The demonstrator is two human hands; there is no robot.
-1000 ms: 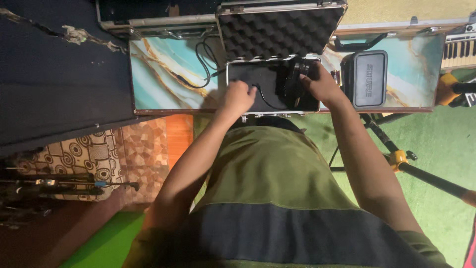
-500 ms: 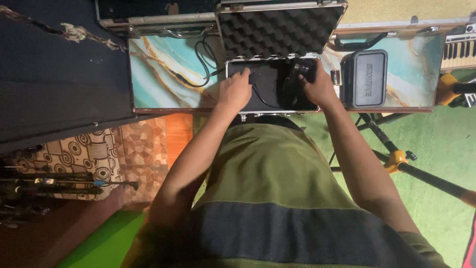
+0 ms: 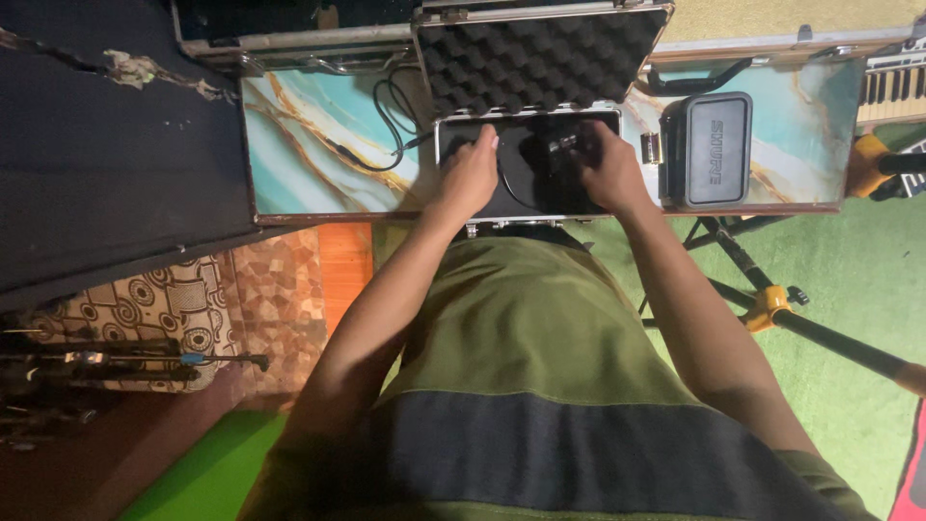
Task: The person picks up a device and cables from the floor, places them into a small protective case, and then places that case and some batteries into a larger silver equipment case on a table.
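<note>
The left hand [image 3: 470, 176] and right hand [image 3: 610, 174] cover much of the dark interior of the open aluminium-edged carry case [image 3: 529, 166], and what lies under the palms cannot be made out; the small black objects at the right fingertips are too dark to identify. The case's foam-lined lid [image 3: 540, 53] is cut off by the far edge. The white-keyed keyboard [image 3: 892, 89] runs off the right edge. The person's green-and-grey shirt [image 3: 540, 386] hides the floor beneath.
</note>
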